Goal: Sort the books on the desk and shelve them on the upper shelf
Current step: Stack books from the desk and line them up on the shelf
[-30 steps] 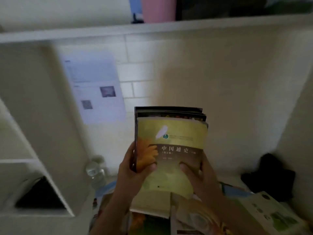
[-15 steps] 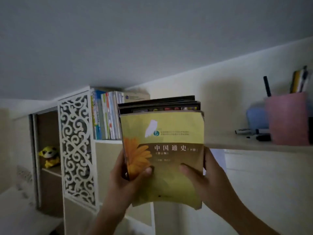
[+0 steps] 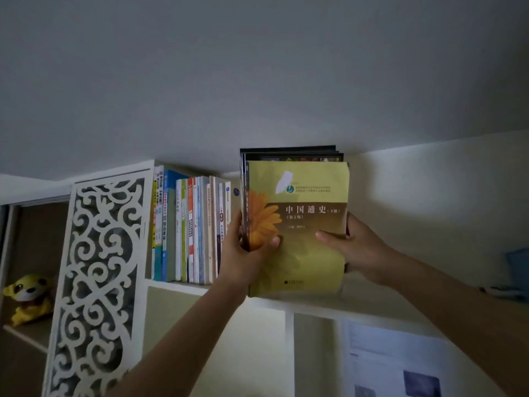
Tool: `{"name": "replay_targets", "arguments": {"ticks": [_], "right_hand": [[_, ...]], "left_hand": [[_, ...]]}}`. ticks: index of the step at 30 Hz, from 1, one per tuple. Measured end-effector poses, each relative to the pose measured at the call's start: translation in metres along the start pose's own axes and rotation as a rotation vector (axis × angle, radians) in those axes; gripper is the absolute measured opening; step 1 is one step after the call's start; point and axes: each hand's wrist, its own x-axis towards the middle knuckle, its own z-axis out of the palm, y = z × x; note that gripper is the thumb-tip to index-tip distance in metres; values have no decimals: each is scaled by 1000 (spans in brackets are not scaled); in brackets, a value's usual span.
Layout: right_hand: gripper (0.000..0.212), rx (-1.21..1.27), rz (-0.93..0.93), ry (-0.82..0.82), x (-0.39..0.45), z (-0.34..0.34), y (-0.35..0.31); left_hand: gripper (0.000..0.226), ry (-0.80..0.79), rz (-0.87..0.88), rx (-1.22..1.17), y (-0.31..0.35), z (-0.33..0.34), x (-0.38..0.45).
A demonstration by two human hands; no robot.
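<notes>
Grey ceiling [image 3: 257, 67] spanning the upper half of the room, meeting a pale wall [image 3: 429, 190] at right. Below it, the upper shelf [image 3: 372, 306], a white board running from the left divider to the right edge of view. White fretwork panel [image 3: 97, 282] with scroll cut-outs, standing left of the shelf. Printed sheet [image 3: 395, 365] fixed to the wall beneath the shelf (text too dim to read). Row of shelved books [image 3: 189, 230], upright, spines outward, at the left end of the shelf beside the panel. Stack of books [image 3: 297, 224] held upright, a yellow-green cover with an orange flower facing outward and two darker volumes behind it; its lower edge sits at the level of the shelf board, just right of the shelved row. Left hand [image 3: 243, 253] grasping the stack's spine side, thumb across the cover. Right hand [image 3: 355, 245] grasping the opposite edge, thumb likewise on the cover. Yellow plush toy [image 3: 27, 299] in the dim compartment at far left.
</notes>
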Motion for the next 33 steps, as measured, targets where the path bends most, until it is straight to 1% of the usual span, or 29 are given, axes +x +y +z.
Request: {"name": "replay_targets", "arguments": {"ticks": [3,6,8,10,13,17,19,22,24,25,27,28,29,31,32,33], "right_hand": [[35,12,51,7,16,6,18],[35,30,97,-8,28,10,34],[37,41,130,-14,35,12,44],[47,-5,140,-47,41,11,51],[69,-88,120,-93,43,9,59],[79,-96,109,-127,48,8,64],[85,-113,123,-152,55,8,67],[84,-109,162,-212,67,17,65],[73,-18,220,-246,77,26,64],[65,68,252,-265,82,29,63],[45,242,331,-335,92,35,62],[41,283,361,-348,97,37,62],[45,279,364,-331,100,41,61],[50,153,327,-229,104,53,60],[55,92,303,-171,105,61,63],[65,20,257,-110,105,69,66]], "left_hand": [[77,1,-25,58,-28,-5,18],[83,-5,-63,76,-45,-5,27],[84,-16,-83,85,-52,-7,32],[83,-78,-113,98,-55,-13,34],[79,-176,-134,130,-58,-25,29],[65,-233,-167,148,-64,-25,21],[56,-196,-137,188,-67,-19,18],[46,-50,-86,274,-75,-7,15],[46,68,-78,328,-83,-2,16],[48,107,-85,336,-85,0,18],[54,160,-108,342,-87,2,24],[58,183,-120,351,-87,3,26],[62,203,-134,369,-89,4,29],[65,244,-158,415,-93,6,32],[64,266,-162,431,-96,6,34],[63,288,-161,440,-98,7,35]]}}
